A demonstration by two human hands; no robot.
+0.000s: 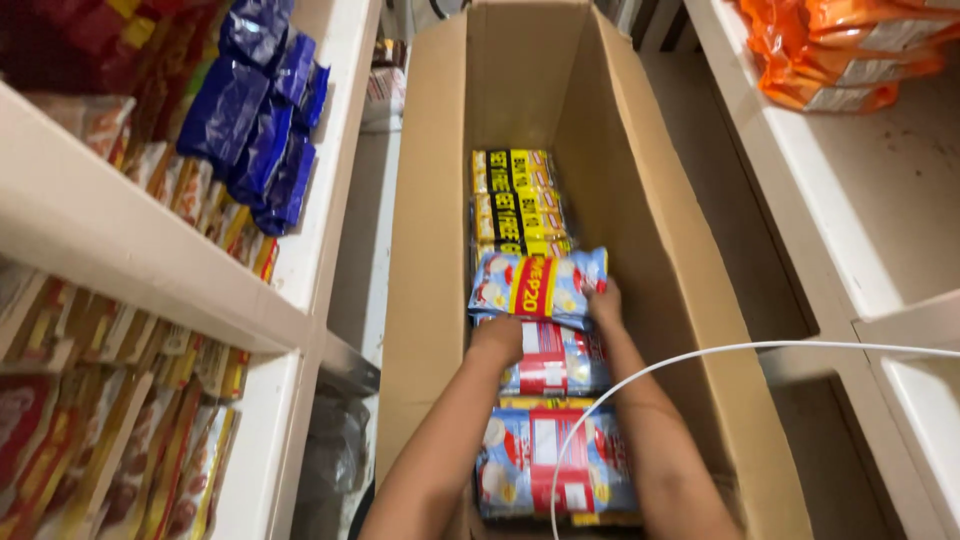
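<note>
Packet (538, 287) gripped by both hands (497, 338) (604, 303), w/ room along carton's (430, 250) rt wall.

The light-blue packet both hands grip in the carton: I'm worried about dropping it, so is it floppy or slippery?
The light-blue packet looks soft: it sags slightly between the left hand and right hand. Its glossy film probably slides easily. It seems light, though its weight can't be confirmed.

Blue packets (262, 110) on left shelf (150, 270); orange packets (845, 50) upper right; white cable (700, 355).
</note>
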